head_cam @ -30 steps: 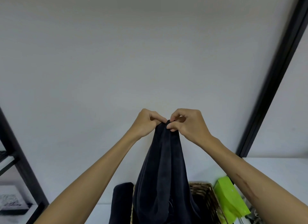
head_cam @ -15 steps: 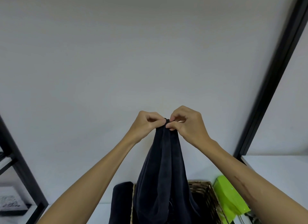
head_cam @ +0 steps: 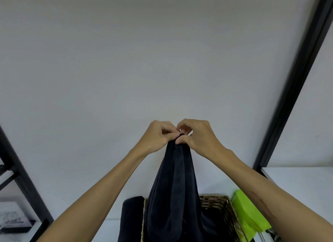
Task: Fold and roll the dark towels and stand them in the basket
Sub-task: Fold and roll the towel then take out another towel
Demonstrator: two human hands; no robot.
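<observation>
While both hands pinch one top corner, left hand (head_cam: 158, 136) and right hand (head_cam: 197, 135) touching, fingers curled tight, towel (head_cam: 173, 193) hangs long axis vertical toward 6 o'clock over basket (head_cam: 226, 208); second towel (head_cam: 130, 218) at basket's 9 o'clock.

Two dark towels: one held up (head_cam: 173, 191), one rolled (head_cam: 131, 218). One wicker basket (head_cam: 216, 202), one green packet (head_cam: 246, 214), two hands.

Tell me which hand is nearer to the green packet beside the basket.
Right. The right hand pinches the top of the hanging dark towel, up and left of the green packet. The left hand grips the same spot, farther left.
</observation>
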